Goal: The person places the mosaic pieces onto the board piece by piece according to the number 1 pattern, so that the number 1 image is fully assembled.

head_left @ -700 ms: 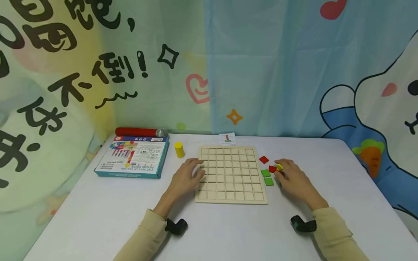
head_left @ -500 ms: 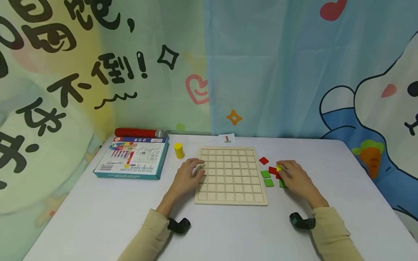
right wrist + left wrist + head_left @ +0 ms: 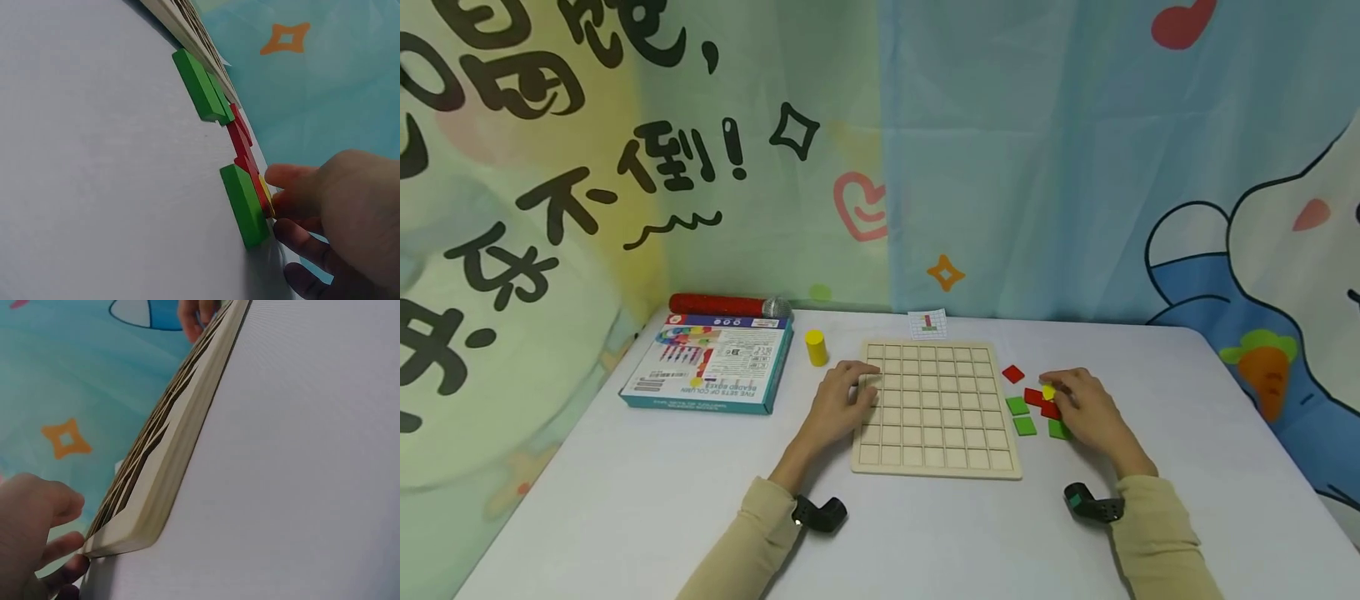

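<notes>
In the head view a pale wooden grid board [image 3: 934,412] lies flat at mid-table. My left hand [image 3: 837,406] is at its left edge, fingers bent loosely, fingertips right at the rim. To the board's right, my right hand [image 3: 1093,417] hovers low over small coloured pieces, thumb and forefinger either side of a yellow piece [image 3: 1048,391]. In the right wrist view its fingertips sit right beside the yellow piece [image 3: 265,186]. Red tiles [image 3: 1033,397] surround it, one apart [image 3: 1012,374]. Green tiles [image 3: 1025,427] lie nearer the board; a green block [image 3: 244,206] is by the right hand.
A small printed grid card [image 3: 928,325] stands behind the board. At back left are a yellow cylinder [image 3: 816,348], a flat boxed set [image 3: 706,362] and a red microphone [image 3: 718,305]. A patterned curtain [image 3: 985,167] hangs behind the white table [image 3: 940,533].
My right hand has shifted slightly to the right, uncovering a green tile, another red tile and more of the yellow piece. The left hand stays by the board; the head view shifts a little.
</notes>
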`<state>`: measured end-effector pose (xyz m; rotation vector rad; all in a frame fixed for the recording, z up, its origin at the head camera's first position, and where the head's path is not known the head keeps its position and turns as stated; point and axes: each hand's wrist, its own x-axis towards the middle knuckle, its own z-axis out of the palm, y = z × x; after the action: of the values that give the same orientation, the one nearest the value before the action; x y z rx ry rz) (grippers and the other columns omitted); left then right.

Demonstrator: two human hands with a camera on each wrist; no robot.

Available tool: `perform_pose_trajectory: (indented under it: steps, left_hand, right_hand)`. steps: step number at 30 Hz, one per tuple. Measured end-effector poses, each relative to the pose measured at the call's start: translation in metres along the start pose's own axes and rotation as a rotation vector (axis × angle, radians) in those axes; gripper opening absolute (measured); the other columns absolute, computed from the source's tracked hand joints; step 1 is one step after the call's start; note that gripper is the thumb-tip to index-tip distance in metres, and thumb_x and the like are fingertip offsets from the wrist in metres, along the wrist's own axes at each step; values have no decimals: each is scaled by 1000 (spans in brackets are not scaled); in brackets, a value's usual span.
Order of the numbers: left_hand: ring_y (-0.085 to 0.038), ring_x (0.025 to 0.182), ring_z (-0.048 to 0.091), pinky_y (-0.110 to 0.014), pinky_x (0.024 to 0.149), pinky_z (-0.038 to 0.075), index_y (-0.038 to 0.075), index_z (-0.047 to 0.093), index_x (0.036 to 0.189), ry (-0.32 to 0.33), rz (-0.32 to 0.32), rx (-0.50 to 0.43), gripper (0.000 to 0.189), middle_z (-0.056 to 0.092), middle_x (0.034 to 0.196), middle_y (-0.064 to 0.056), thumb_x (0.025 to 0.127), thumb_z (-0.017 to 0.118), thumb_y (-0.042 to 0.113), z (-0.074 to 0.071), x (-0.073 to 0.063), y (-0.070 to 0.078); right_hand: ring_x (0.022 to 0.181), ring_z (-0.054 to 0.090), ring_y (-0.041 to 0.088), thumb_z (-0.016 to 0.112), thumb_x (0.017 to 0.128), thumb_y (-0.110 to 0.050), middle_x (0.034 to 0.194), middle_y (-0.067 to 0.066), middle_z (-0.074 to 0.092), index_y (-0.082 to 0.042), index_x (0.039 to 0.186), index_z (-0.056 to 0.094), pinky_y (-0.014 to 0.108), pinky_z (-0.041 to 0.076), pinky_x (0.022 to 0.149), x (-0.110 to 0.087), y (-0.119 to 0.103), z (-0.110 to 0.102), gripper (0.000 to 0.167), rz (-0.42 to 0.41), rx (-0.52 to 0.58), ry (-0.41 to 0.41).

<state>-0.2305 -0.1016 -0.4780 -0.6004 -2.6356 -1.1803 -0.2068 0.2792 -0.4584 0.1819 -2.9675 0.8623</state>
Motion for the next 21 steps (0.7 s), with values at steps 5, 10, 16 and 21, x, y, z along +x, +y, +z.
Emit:
perform_pose_trajectory:
  steps: [5, 10, 16, 21]
  left_hand:
    - [-21, 92, 51, -38, 81, 39, 13, 62, 120, 19, 15, 21, 30, 59, 118, -10, 91, 58, 20, 2, 5, -3]
    - [-20, 88, 51, -36, 79, 38, 12, 64, 115, 22, 25, 7, 27, 60, 112, -10, 90, 58, 17, 5, 7, -5]
    - [-18, 88, 48, -34, 78, 36, 15, 68, 108, 16, 14, 21, 21, 60, 111, -7, 90, 57, 17, 8, 8, -5]
    - [-20, 94, 50, -35, 80, 37, 15, 71, 103, 14, 27, 33, 19, 60, 114, -5, 90, 58, 15, 6, 7, -4]
  right_hand:
    - [111, 44, 41, 44, 94, -4, 125, 26, 46, -2, 123, 57, 60, 37, 95, 3, 1, 0, 32, -11, 9, -6]
    - [106, 47, 38, 46, 93, -4, 122, 25, 47, -1, 122, 58, 57, 40, 93, 4, 3, -2, 31, -10, 12, -46]
    - [95, 50, 31, 52, 92, -9, 112, 21, 51, -2, 121, 58, 50, 46, 86, 9, 6, -10, 30, 7, -20, -112]
    - [99, 54, 35, 57, 91, -15, 111, 20, 55, -2, 121, 59, 53, 46, 88, 12, 9, -15, 32, 9, -42, -147]
